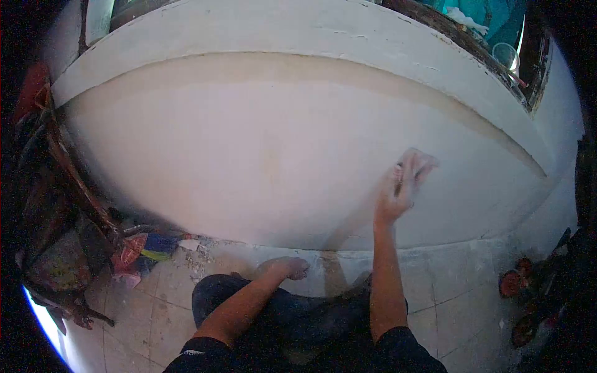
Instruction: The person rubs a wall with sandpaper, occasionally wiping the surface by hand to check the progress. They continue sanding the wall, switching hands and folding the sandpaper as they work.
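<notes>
My right hand (394, 200) is raised against the pale plastered wall (217, 143), on the right of the view. Its fingers are closed round a folded pinkish sheet (419, 164), pressed to the wall; motion blur hides whether it is cloth or sandpaper. Low in the middle, my left hand (291, 268) is curled into a loose fist over my bent knees, in front of the wall's foot. I make out nothing in its fingers. It is apart from the wall.
A ledge (261, 31) juts out above the wall panel, with a clear plastic cup (505, 57) at the upper right. Dark wooden clutter (68, 186) stands at left beside crumpled coloured wrappers (140, 252). Reddish objects (511, 283) lie at right on the tiled floor (460, 317).
</notes>
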Available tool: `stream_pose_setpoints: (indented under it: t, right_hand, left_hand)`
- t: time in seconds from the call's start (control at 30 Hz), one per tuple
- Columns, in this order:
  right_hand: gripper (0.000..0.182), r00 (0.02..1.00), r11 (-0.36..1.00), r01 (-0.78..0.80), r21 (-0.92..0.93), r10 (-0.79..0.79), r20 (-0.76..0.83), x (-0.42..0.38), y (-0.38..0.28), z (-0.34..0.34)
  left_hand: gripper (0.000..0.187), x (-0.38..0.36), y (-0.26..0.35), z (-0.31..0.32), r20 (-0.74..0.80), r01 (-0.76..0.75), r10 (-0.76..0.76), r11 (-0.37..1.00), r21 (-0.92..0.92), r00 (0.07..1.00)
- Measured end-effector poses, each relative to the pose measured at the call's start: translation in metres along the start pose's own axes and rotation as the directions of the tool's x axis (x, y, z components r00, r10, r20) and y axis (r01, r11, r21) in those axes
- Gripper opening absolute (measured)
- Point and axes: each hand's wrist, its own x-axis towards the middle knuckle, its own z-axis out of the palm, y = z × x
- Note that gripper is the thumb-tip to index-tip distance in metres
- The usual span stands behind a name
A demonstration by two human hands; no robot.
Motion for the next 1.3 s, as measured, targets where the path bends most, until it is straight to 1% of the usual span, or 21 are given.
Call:
stream_pose_setpoints:
  t: [0.07,0.13,0.27,0.33,0.43,0.5,0.57,0.63,0.67,0.73,0.77,0.87,0.93,0.97,1.03,1.07,1.13,1.17,1.23,1.27,1.3]
  right_hand:
    - [0.048,0.997,0.998,0.059,-0.036,-0.057,0.047,-0.008,-0.013,0.003]
    - [0.041,0.916,0.975,0.219,-0.048,-0.188,0.354,-0.035,-0.016,-0.004]
    - [0.04,0.921,0.962,0.231,-0.143,-0.169,0.352,-0.06,0.04,-0.023]
    - [0.04,0.991,0.997,0.051,-0.058,-0.043,0.131,-0.034,0.037,-0.03]
    - [0.038,1.0,0.998,-0.018,-0.066,0.018,0.0,0.008,0.012,-0.018]
    - [0.038,1.0,0.996,0.016,-0.085,-0.016,0.002,0.023,-0.01,-0.002]
    - [0.038,0.999,0.993,0.05,-0.102,-0.05,0.007,0.02,-0.035,0.011]
    - [0.039,0.957,0.956,0.235,-0.177,-0.196,0.214,0.011,-0.056,0.016]
    - [0.039,0.956,0.953,0.238,-0.186,-0.195,0.22,0.004,-0.052,0.008]
    - [0.041,0.891,0.937,0.321,-0.138,-0.249,0.381,-0.016,-0.036,-0.004]
    - [0.041,0.891,0.934,0.328,-0.141,-0.256,0.376,-0.017,-0.024,-0.009]
    - [0.04,0.977,0.983,0.15,-0.106,-0.131,0.171,-0.001,-0.002,-0.021]
    - [0.041,0.998,0.992,0.01,-0.13,-0.002,0.062,0.03,-0.012,-0.019]
    - [0.041,0.998,0.991,0.006,-0.136,0.003,0.063,0.041,-0.017,-0.014]
    - [0.04,0.995,0.988,0.086,-0.126,-0.08,0.057,0.04,-0.032,-0.007]
    - [0.04,0.994,0.991,0.079,-0.111,-0.071,0.078,0.037,-0.033,-0.011]
    - [0.039,0.987,0.996,0.088,0.0,-0.087,0.132,0.034,-0.032,-0.015]
    - [0.039,0.985,0.996,0.085,0.041,-0.09,0.144,0.034,-0.028,-0.014]
    - [0.045,0.97,0.993,0.098,-0.065,-0.08,0.231,0.024,-0.013,-0.019]
    - [0.045,0.962,0.989,0.113,-0.095,-0.085,0.261,0.022,-0.009,-0.02]
    - [0.045,0.954,0.986,0.129,-0.108,-0.094,0.286,0.025,-0.007,-0.02]
  left_hand:
    - [0.034,-0.032,0.019,-0.031,0.051,0.056,-0.054,0.998,-0.033,0.997]
    - [0.033,-0.017,0.011,-0.022,0.053,0.022,-0.021,1.0,-0.021,0.998]
    - [0.032,-0.011,0.003,-0.012,0.03,0.06,-0.059,0.998,-0.028,0.998]
    - [0.033,0.003,-0.001,-0.004,0.042,0.047,-0.045,0.998,-0.049,0.998]
    - [0.035,0.009,-0.001,0.003,-0.004,0.032,-0.032,0.998,-0.051,0.999]
    - [0.036,0.007,0.002,0.004,-0.053,0.022,-0.024,0.999,-0.041,0.998]
    - [0.037,0.003,0.004,-0.005,0.035,0.022,-0.021,0.999,-0.033,0.999]
    - [0.036,-0.035,0.019,-0.025,-0.028,0.046,-0.048,0.998,-0.041,0.998]
    - [0.036,-0.049,0.025,-0.03,-0.094,0.081,-0.086,0.995,-0.052,0.992]
    - [0.036,-0.037,0.02,-0.025,-0.037,0.085,-0.088,0.993,-0.079,0.995]
    - [0.035,-0.028,0.017,-0.023,0.017,0.099,-0.098,0.989,-0.11,0.995]
    - [0.038,-0.017,0.009,-0.019,0.052,0.029,-0.024,0.996,-0.089,0.998]
    - [0.039,-0.023,0.01,-0.022,-0.068,0.026,-0.032,0.996,-0.085,0.997]
    - [0.039,-0.025,0.016,-0.019,-0.171,0.01,-0.024,0.996,-0.087,0.985]
    - [0.037,-0.008,0.022,-0.026,-0.162,-0.16,0.131,0.97,-0.184,0.978]
    - [0.032,-0.028,0.032,-0.038,-0.337,-0.327,0.256,0.93,-0.171,0.906]
    - [0.034,-0.086,0.068,-0.087,-0.446,-0.504,0.394,0.849,-0.159,0.804]
    - [0.039,-0.108,0.094,-0.119,-0.393,-0.532,0.432,0.824,-0.192,0.811]
    - [0.036,-0.152,0.144,-0.16,-0.532,-0.687,0.639,0.713,0.139,0.555]
    - [0.032,-0.181,0.184,-0.194,-0.404,-0.705,0.652,0.709,0.025,0.641]
    - [0.02,-0.158,0.217,-0.178,-0.689,-0.859,0.696,0.463,0.219,0.2]
